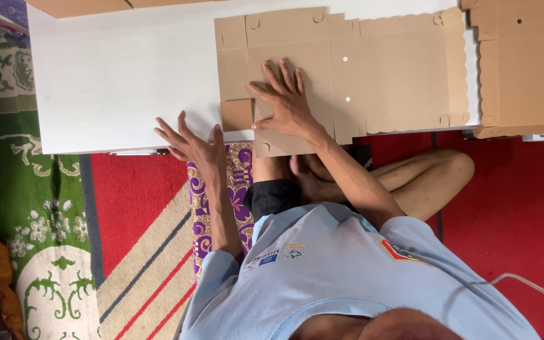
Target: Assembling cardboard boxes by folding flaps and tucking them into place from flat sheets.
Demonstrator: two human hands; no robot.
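Note:
A flat brown cardboard box blank (379, 63) with scalloped edges and small holes lies unfolded on a low white table (114, 75). My right hand (288, 101) rests flat on the blank's near left part with its fingers spread, right beside a small square flap (237, 114) that is folded over. My left hand (190, 141) is at the table's near edge, left of the blank. Its fingers are apart and it holds nothing.
A second cardboard piece (524, 63) lies at the table's right end, and more cardboard (77, 6) at the far left edge. My crossed legs (423, 179) sit under the table on a red carpet. A green patterned rug (7, 189) is left, a white cable (530, 286) lower right.

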